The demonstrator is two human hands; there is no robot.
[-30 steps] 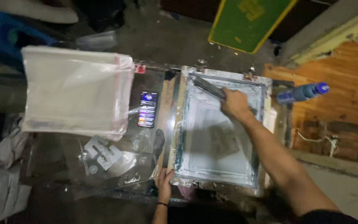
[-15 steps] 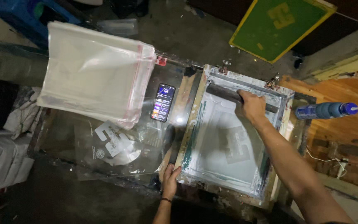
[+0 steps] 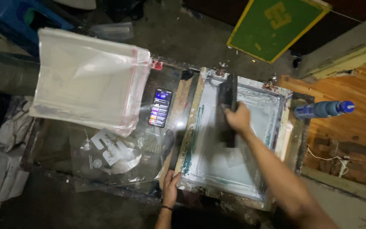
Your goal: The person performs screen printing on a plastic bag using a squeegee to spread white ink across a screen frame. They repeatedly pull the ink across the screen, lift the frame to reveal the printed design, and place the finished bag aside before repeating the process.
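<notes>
1. A dim workshop seen from above: a dark, glass-topped table (image 3: 64, 169) stands on a grimy floor, with wooden planks off to the right.
2. A wooden-framed printing screen (image 3: 234, 169) lies flat on the right part of the table, its pale mesh smeared with greenish ink along the left edge.
3. The right hand (image 3: 239, 118) is clamped on a dark squeegee (image 3: 226, 95), which stands long-side up-and-down in the picture across the upper middle of the mesh; motion blur hides its lower end.
4. The left hand (image 3: 170, 187) rests on the near left corner of the screen frame, fingers laid over the edge; a dark band circles the wrist. Whether it grips or merely presses, I cannot tell.
5. The two hands are well apart, one at the frame's near corner, the other up over the mesh.
6. A smartphone (image 3: 160, 107) with a lit display lies just left of the frame.
7. A stack of clear plastic bags (image 3: 90, 80) covers the table's upper left.
8. A clear sheet with a white printed shape (image 3: 112, 149) lies below the bags.
9. A blue spray bottle (image 3: 323, 109) lies on its side, right of the frame.
10. A green screen with a yellow frame (image 3: 276, 25) leans at the top.
</notes>
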